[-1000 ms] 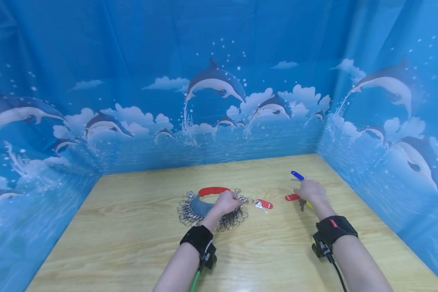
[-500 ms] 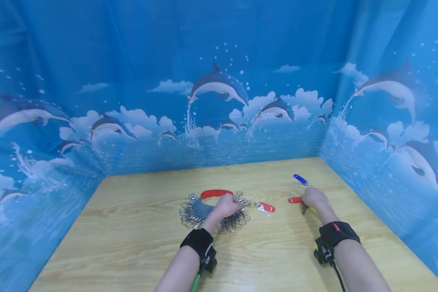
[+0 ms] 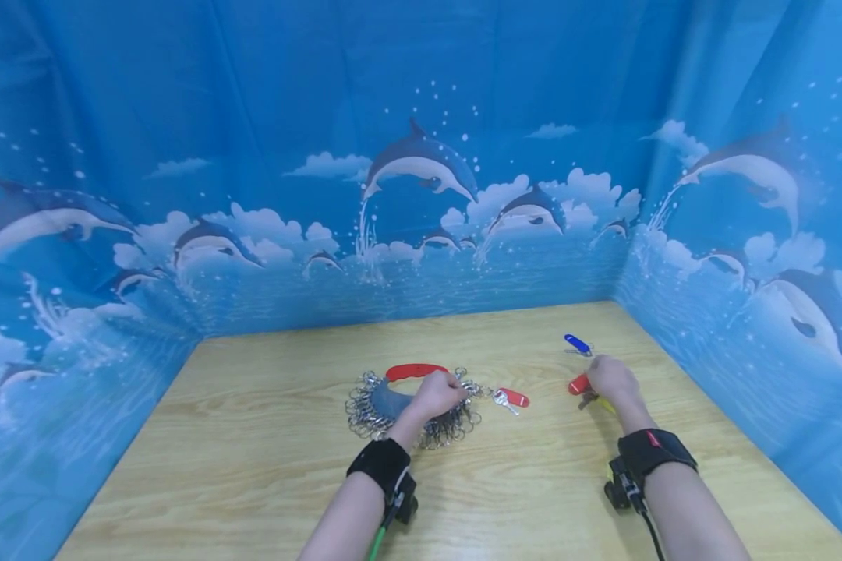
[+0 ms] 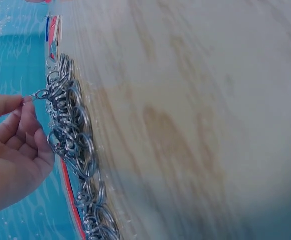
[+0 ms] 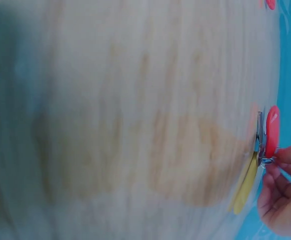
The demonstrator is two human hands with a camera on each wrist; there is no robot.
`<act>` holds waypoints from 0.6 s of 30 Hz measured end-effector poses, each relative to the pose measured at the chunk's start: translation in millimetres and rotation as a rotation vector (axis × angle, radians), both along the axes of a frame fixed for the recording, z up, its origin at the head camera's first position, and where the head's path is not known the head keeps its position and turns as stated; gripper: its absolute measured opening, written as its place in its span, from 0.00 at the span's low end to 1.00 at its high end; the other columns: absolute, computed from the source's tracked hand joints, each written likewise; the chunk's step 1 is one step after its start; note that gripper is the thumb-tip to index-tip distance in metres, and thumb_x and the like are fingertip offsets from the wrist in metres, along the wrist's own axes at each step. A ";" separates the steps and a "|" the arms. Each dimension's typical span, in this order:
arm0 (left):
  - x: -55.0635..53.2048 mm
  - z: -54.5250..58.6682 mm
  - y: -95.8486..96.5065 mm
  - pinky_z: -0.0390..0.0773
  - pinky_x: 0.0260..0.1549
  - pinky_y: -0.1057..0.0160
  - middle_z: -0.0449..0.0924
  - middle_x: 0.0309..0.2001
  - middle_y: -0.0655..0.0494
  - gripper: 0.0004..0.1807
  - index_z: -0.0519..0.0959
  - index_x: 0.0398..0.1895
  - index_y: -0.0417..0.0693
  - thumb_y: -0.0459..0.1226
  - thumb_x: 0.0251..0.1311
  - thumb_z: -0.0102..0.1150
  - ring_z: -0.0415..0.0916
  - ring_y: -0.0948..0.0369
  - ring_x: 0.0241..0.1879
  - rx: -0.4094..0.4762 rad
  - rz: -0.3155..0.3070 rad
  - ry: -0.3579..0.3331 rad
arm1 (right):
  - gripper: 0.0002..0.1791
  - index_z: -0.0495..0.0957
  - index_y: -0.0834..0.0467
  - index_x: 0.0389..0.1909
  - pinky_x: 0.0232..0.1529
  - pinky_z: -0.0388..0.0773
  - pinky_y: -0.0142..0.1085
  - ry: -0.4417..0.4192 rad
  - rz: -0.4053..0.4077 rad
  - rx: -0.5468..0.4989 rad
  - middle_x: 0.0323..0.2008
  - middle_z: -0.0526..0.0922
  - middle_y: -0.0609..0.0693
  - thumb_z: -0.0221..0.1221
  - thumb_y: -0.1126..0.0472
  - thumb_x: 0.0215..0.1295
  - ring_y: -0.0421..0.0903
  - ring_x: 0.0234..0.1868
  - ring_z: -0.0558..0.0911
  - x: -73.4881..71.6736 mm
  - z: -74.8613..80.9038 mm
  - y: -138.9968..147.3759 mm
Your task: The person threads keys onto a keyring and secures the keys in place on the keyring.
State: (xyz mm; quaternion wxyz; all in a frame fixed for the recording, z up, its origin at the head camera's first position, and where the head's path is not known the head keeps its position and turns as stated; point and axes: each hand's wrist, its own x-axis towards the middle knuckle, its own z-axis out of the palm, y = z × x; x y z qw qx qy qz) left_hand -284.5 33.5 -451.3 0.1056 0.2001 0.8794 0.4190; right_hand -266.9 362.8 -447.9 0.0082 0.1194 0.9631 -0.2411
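Note:
In the head view, my left hand [image 3: 435,393] is over the right side of a key carrier with a red handle [image 3: 415,371] and a grey curved plate [image 3: 389,400]. Metal rings and clips [image 4: 68,132] fringe that plate. The left thumb and index finger pinch a small ring [image 4: 42,93] at its end. Farther right, my right hand [image 3: 612,382] pinches the metal ring [image 5: 267,161] of a red key tag [image 5: 273,131] between thumb and fingertips. A dark key [image 3: 588,399] hangs beside that tag, and a yellow key tag [image 5: 246,185] lies just under the fingers.
A second red key tag [image 3: 515,398] with a silver key [image 3: 507,403] lies right of the carrier, between both hands. Behind the right hand is a blue key tag [image 3: 577,344]. Dolphin-printed blue curtains [image 3: 288,288] border the wooden table [image 3: 252,467] at back and sides.
My right hand has come away from beside the blue tag to the red tag's ring and shifted right, drawing the tag along. The left hand keeps its place at the carrier.

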 end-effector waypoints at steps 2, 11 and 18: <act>-0.2 -0.5 -0.8 0.64 0.24 0.64 0.49 0.09 0.61 0.26 0.57 0.06 0.51 0.36 0.61 0.54 0.46 0.63 0.10 0.003 -0.010 -0.024 | 0.15 0.73 0.72 0.42 0.33 0.71 0.46 0.076 -0.009 -0.038 0.35 0.78 0.65 0.44 0.63 0.66 0.57 0.33 0.76 0.7 0.2 0.8; 0.4 -0.8 -1.1 0.61 0.21 0.65 0.45 0.10 0.62 0.27 0.56 0.06 0.51 0.38 0.61 0.55 0.45 0.63 0.11 -0.013 -0.013 -0.037 | 0.19 0.71 0.71 0.49 0.45 0.71 0.51 0.280 -0.094 -0.288 0.49 0.74 0.71 0.45 0.59 0.70 0.63 0.47 0.73 -1.4 6.1 0.0; 2.0 4.1 0.6 0.56 0.16 0.65 0.45 0.09 0.62 0.29 0.56 0.04 0.51 0.41 0.58 0.60 0.43 0.64 0.09 -0.010 0.045 -0.012 | 0.18 0.73 0.71 0.45 0.51 0.65 0.55 0.311 -0.118 -0.305 0.50 0.73 0.71 0.44 0.60 0.69 0.65 0.52 0.70 -0.9 16.2 -0.4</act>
